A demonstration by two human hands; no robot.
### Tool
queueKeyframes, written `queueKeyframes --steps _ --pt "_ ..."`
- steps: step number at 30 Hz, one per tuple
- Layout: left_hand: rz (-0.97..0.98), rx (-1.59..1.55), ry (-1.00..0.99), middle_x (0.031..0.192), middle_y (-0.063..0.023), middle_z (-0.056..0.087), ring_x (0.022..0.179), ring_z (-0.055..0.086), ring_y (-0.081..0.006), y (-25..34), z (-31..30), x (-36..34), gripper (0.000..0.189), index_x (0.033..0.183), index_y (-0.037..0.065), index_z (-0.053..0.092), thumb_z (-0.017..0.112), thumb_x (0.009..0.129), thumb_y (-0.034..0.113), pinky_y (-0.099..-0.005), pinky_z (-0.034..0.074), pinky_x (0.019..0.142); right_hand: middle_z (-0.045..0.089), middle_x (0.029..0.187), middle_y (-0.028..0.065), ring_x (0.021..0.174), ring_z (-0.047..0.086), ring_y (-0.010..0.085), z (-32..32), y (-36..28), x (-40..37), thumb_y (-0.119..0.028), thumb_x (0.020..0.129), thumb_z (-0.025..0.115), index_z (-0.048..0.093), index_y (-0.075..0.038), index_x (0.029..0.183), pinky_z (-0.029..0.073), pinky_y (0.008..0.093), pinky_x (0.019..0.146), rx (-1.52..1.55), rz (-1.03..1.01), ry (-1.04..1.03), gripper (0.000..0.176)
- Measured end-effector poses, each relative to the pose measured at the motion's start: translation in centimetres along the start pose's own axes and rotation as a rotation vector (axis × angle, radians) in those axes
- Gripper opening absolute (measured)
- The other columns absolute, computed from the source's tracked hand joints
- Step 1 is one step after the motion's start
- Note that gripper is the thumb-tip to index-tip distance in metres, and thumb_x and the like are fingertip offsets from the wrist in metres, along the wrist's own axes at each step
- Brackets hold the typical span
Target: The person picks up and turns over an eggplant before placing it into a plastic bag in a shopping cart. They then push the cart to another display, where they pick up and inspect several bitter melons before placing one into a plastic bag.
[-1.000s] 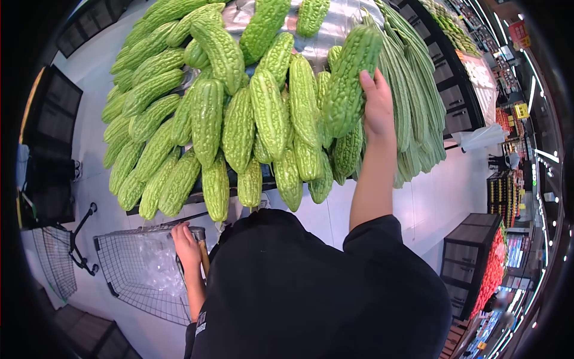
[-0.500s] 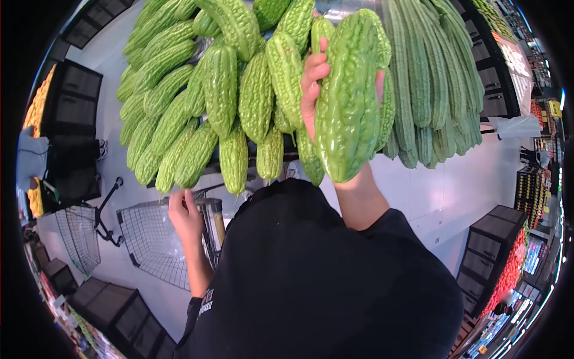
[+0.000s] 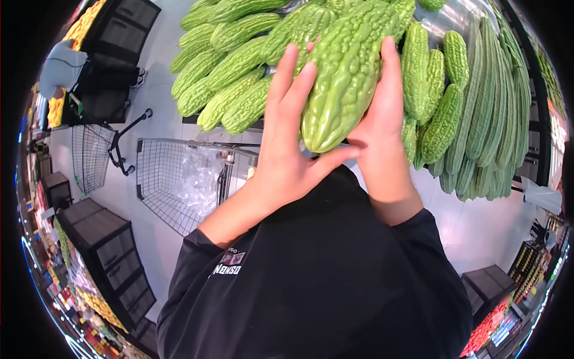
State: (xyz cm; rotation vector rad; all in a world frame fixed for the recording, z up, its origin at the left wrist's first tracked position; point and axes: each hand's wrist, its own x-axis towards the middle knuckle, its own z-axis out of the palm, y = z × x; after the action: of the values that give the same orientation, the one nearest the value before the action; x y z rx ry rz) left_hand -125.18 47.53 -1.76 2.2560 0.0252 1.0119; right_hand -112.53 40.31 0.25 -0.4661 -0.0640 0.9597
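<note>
A large, glossy, bumpy bitter melon (image 3: 347, 78) is held over the display, its pointed end toward me. My right hand (image 3: 385, 122) grips it from beneath and the right side, thumb along its edge; most of those fingers are hidden behind it. My left hand (image 3: 287, 131) is at its left side with fingers stretched and apart, the thumb reaching below the tip toward my right hand. Whether the left fingers touch the melon is hard to tell. More bitter melons (image 3: 224, 69) are piled at left, and smaller ones (image 3: 442, 137) lie at right.
Long ridged gourds (image 3: 487, 113) hang over the display's right side. A wire shopping cart (image 3: 173, 173) with clear plastic inside stands at left, with another cart (image 3: 89, 152) beyond. A person in a light top (image 3: 63, 69) stands far left. Dark cabinets (image 3: 110, 245) line the aisle.
My left hand has risen from beside the cart to the held bitter melon. The melon is now tilted, still in my right hand. The view has swung, shifting the display rightward.
</note>
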Motion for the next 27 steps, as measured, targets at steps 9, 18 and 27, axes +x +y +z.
queueKeyframes --steps 9,18,27 --pt "-0.043 -0.12 0.092 0.153 -0.0255 0.034 0.139 0.042 -0.0315 -0.7 0.4 2.0 0.093 0.147 -0.007 0.03 0.085 0.076 0.017 -0.0414 0.037 0.113 0.065 0.123 0.0132 0.11 0.065 0.0267 -0.8 -1.0 1.4 -0.045 0.1 0.046 0.055 -0.005 0.131 0.052 0.0427 0.097 -0.026 0.069 0.053 0.051" --pt "-0.033 -0.149 0.197 0.145 -0.0286 0.044 0.134 0.046 -0.0427 -0.8 1.3 2.2 0.089 0.141 -0.001 0.044 0.089 0.068 0.018 -0.0465 0.041 0.108 0.065 0.123 0.0117 0.11 0.065 0.0262 -0.6 -1.1 1.2 -0.045 0.1 0.047 0.056 -0.006 0.13 0.052 0.043 0.097 -0.104 0.061 0.174 0.05" --pt "0.009 -0.131 0.084 0.154 -0.0285 0.03 0.144 0.033 -0.0366 -1.7 1.5 1.5 0.092 0.147 -0.003 0.03 0.085 0.076 0.018 -0.0453 0.028 0.117 0.065 0.121 0.0139 0.108 0.065 0.0269 -0.4 -0.6 1.0 -0.045 0.099 0.048 0.055 -0.003 0.128 0.053 0.0424 0.095 -0.045 -0.01 0.07 0.052"
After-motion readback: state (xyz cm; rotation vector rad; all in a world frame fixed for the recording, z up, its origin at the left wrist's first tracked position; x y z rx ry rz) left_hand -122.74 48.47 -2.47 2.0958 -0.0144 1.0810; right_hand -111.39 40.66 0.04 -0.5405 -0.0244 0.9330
